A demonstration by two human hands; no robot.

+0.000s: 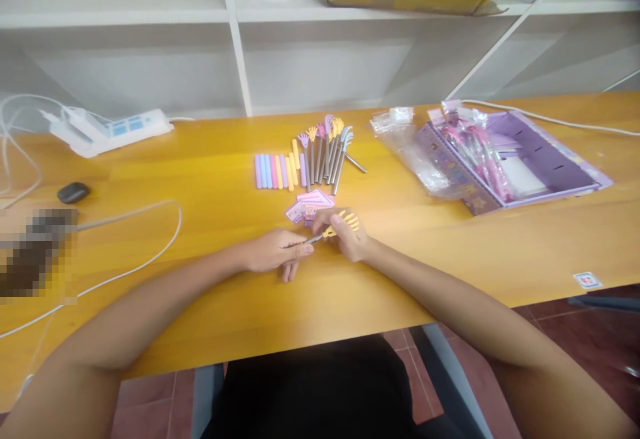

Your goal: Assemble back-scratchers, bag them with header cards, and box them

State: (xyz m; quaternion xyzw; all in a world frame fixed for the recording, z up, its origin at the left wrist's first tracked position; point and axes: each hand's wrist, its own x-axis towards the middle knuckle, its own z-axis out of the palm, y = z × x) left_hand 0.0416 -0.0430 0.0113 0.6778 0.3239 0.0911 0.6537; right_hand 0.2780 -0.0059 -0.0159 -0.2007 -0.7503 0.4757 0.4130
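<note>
A back scratcher (330,231) with a yellow hand-shaped head and a thin metal shaft is held in front of me by both hands. My left hand (273,250) is closed on the shaft, its thumb pressed along the metal; the shaft's lower end is hidden in the fingers. Around the yellow head, my right hand (354,242) is closed with the thumb on top. Small pink and purple cards (311,204) lie just beyond my hands. Behind them is a group of back scratchers (325,155) with coloured heads, beside a row of pastel handle sleeves (275,172).
At the right stands a purple box (555,192) holding packaged pink items (487,152), with clear plastic bags (423,159) beside it. A power strip (125,132), a black mouse (73,192) and white cables (135,259) lie left. A small card (587,280) sits near the front edge.
</note>
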